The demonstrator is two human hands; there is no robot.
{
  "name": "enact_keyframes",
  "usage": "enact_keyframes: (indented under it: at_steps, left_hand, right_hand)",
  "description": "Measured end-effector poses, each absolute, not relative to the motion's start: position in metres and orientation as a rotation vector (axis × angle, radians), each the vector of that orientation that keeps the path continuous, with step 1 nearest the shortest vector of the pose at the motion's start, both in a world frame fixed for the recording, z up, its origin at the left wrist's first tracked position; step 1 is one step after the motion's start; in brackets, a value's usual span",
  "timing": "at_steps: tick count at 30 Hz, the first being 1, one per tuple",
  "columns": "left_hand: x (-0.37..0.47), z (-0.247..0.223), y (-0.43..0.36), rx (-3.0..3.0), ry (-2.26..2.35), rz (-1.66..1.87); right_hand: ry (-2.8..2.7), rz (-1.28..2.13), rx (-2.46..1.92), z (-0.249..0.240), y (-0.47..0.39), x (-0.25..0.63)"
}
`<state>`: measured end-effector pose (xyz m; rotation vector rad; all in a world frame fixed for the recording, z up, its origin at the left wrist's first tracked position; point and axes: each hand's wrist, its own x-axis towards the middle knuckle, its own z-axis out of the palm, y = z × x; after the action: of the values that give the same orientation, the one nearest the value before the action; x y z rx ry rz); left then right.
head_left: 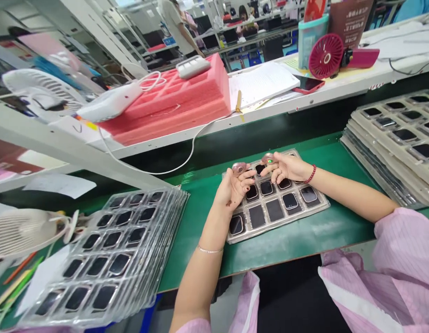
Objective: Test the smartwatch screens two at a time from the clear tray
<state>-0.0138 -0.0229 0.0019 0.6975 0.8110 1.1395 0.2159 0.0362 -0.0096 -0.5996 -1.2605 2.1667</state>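
My left hand [234, 187] pinches a pinkish smartwatch body [239, 168] between thumb and fingers, its round sensor back showing. A second smartwatch body [269, 158], with a green light glowing on its back, is gripped in my right hand [285, 167]. Both hands are raised over a clear plastic tray [280, 221] on the green bench. Square dark-screened watches [289, 201] sit in several of its pockets, while two front pockets hold no watch. My forearms and fingers hide part of the tray.
Stacked trays of watches [112, 239] stand on the left, and another tray stack [391, 134] on the right. Behind the green bench mat [270, 259] runs a white shelf [270, 104] with pink foam [172, 101], papers and a small fan [326, 55]. A white cable [191, 150] hangs from it.
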Motion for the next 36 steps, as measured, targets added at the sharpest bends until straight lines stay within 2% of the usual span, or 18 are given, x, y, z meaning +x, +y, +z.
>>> enact_keyframes:
  at_steps: [4,10,17,23,30,36]
  left_hand:
    - [-0.016,0.013,-0.023,0.485,0.754,1.074]
    - [-0.017,0.01,-0.022,0.608,0.745,1.078]
    - [-0.005,-0.008,-0.026,1.112,0.957,1.127]
    - [-0.005,-0.011,-0.026,1.216,1.021,1.111]
    - [-0.01,-0.016,-0.022,1.16,1.042,1.159]
    - [-0.008,-0.012,-0.023,1.297,1.06,1.12]
  right_hand:
    - [-1.077,2.347,-0.599,-0.002,0.044,0.222]
    - [-1.077,2.337,-0.608,-0.003,0.046,0.224]
    - [-1.447,1.897,-0.59,-0.017,0.036,0.215]
    - [-1.718,1.546,-0.661,-0.021,0.029,0.209]
    - [-1.502,1.777,-0.709,-0.028,0.033,0.209]
    - [-1.632,1.738,-0.695,-0.032,0.037,0.212]
